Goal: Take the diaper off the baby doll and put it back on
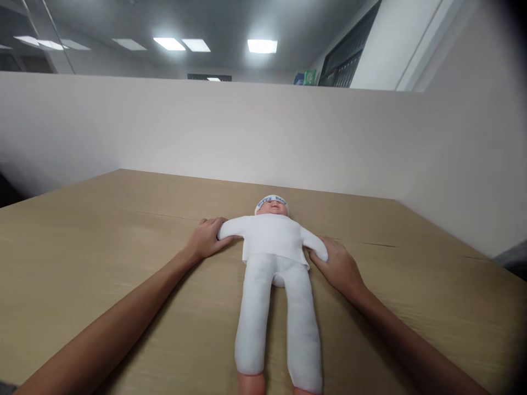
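Bright ceiling lts (pixel 262 46) w/ hazy glare, soft shadows on table (pixel 123 247), pic's R corners dark & blurry.

both hands (pixel 211 238) (pixel 338 264) grip the white-clad doll's (pixel 272 236) sleeves (pixel 234 227)

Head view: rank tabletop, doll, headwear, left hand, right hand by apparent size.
1. Tabletop
2. Doll
3. Left hand and right hand: too close to rank
4. Headwear
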A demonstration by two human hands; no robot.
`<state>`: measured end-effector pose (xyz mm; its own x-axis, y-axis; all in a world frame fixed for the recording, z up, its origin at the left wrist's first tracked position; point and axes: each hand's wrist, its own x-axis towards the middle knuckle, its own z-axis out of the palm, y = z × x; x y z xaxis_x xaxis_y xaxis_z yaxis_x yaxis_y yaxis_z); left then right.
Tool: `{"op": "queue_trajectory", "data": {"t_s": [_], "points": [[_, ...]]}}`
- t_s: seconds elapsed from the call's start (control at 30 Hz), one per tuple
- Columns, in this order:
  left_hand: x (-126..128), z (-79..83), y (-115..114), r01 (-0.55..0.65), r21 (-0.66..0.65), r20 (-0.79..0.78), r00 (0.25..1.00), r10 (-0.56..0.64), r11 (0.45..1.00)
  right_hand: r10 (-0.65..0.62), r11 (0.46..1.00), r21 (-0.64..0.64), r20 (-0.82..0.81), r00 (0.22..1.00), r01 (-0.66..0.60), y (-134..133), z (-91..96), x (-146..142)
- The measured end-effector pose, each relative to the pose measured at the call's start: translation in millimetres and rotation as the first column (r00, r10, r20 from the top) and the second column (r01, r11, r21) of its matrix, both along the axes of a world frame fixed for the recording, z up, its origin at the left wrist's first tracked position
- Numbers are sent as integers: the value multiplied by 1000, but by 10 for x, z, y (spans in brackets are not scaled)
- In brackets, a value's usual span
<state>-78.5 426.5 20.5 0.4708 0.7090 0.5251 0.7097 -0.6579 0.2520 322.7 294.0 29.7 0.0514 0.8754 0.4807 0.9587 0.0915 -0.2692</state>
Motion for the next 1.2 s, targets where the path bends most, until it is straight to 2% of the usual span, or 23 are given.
{"op": "queue_trajectory", "data": {"t_s": [0.13, 0.27, 0.5, 0.73, 0.87, 1.03, 1.13, 1.2], "points": [[172, -40, 508, -68, 58, 33, 997, 66, 996, -2, 999, 54, 52, 999, -1, 587, -23, 151], [239, -64, 800, -133, 45, 53, 990, 131, 990, -39, 997, 71, 100, 994, 32, 937, -83, 274], [122, -144, 822, -82, -32, -3, 997, 82, 996, -135, 989, 91, 213, 968, 118, 872, -224, 354], [105, -131, 855, -84, -97, 15, 996, 86, 992, -136, 989, 69, 149, 979, 127, 941, -237, 385], [105, -128, 768, -98, -105, 17, 995, 101, 990, -168, 985, 47, 101, 981, 163, 896, -222, 360], [76, -144, 479, -208, -26, 91, 974, 209, 978, -193, 978, 92, 51, 980, 188, 686, -177, 142], [106, 35, 157, -153, 30, 202, 969, 144, 988, -135, 983, 115, -51, 989, 140, 300, -25, -229], [147, 259, -203, -88, 64, 307, 950, 65, 994, -33, 988, 142, -143, 989, 53, -170, 101, -542]]}}
